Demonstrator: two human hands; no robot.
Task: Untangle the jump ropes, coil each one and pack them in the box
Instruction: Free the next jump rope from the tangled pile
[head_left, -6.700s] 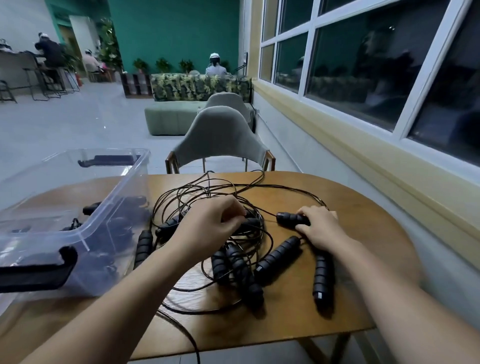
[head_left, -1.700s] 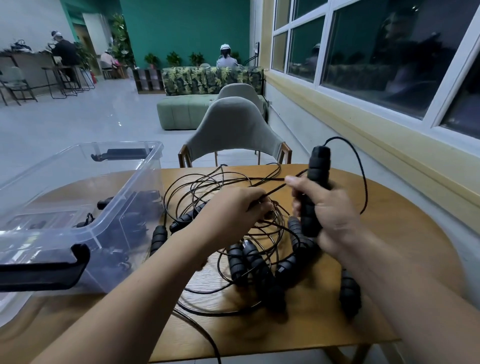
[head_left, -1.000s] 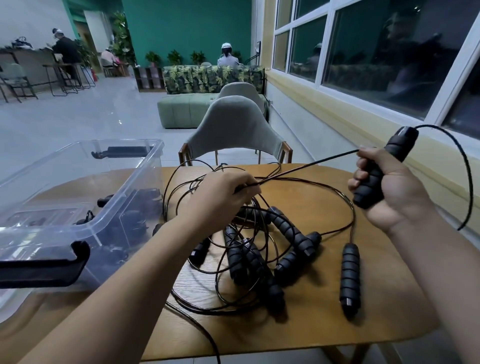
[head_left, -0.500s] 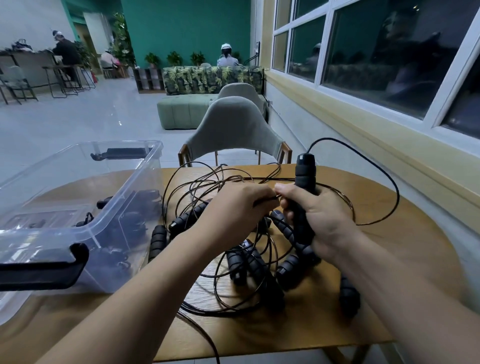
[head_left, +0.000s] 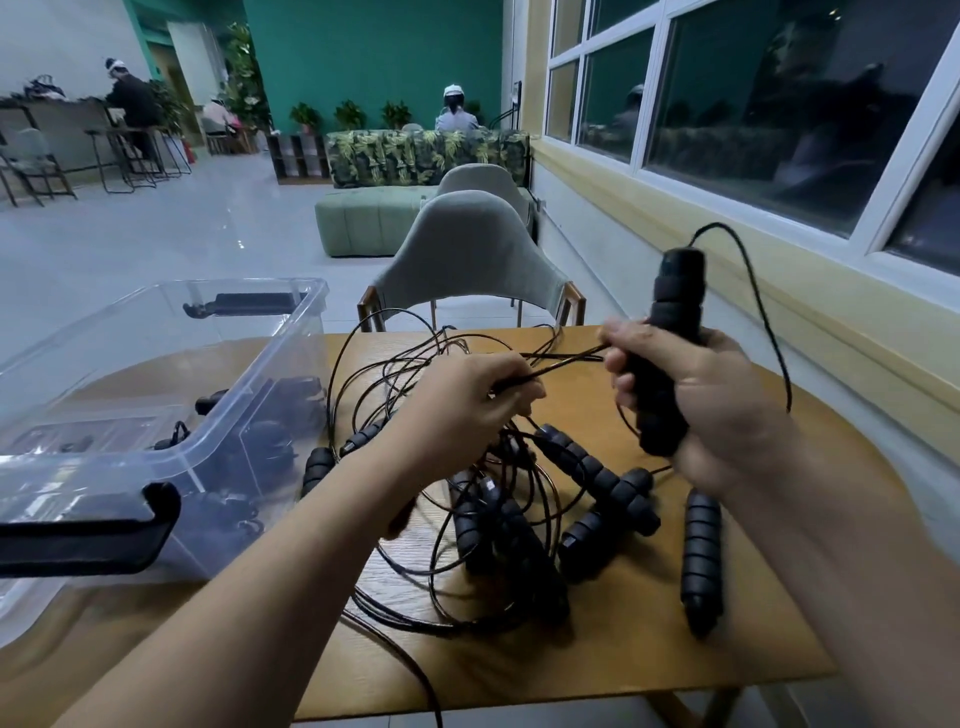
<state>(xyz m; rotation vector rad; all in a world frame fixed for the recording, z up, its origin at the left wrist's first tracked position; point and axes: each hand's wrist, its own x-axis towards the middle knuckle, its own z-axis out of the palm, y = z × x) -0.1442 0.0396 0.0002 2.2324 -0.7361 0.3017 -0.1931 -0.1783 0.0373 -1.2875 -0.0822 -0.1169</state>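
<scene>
A person's right hand (head_left: 717, 410) is wrapped around a black ridged foam jump-rope handle (head_left: 670, 353), fingers curled firmly round its lower half. The handle stands upright above the right side of a rounded light wooden table (head_left: 649, 649).

Just to the left, the left hand (head_left: 467, 405) pinches a thin glossy black cord (head_left: 550, 366), fingers closed on it. The cord runs nearly straight between the 2 hands. This probably lets the left hand steady the knot while the right draws 1 rope clear. From the handle's top, more cord arcs out to the right and drops back down.

Below the hands lies the tangled pile of jump ropes (head_left: 519, 545), at the table's middle. Several sausage-shaped handles with soft, segmented grips lie crossed over each other. Springy wire-like loops lift off the wood towards the far edge.

A large clear plastic box with black clip handles (head_left: 130, 364) sits open on the left, close enough to drop coils into. Dark shapes inside look like ropes already packed, though the plastic blurs them.

A grey-green upholstered chair (head_left: 470, 254) stands at the table's far side.
</scene>
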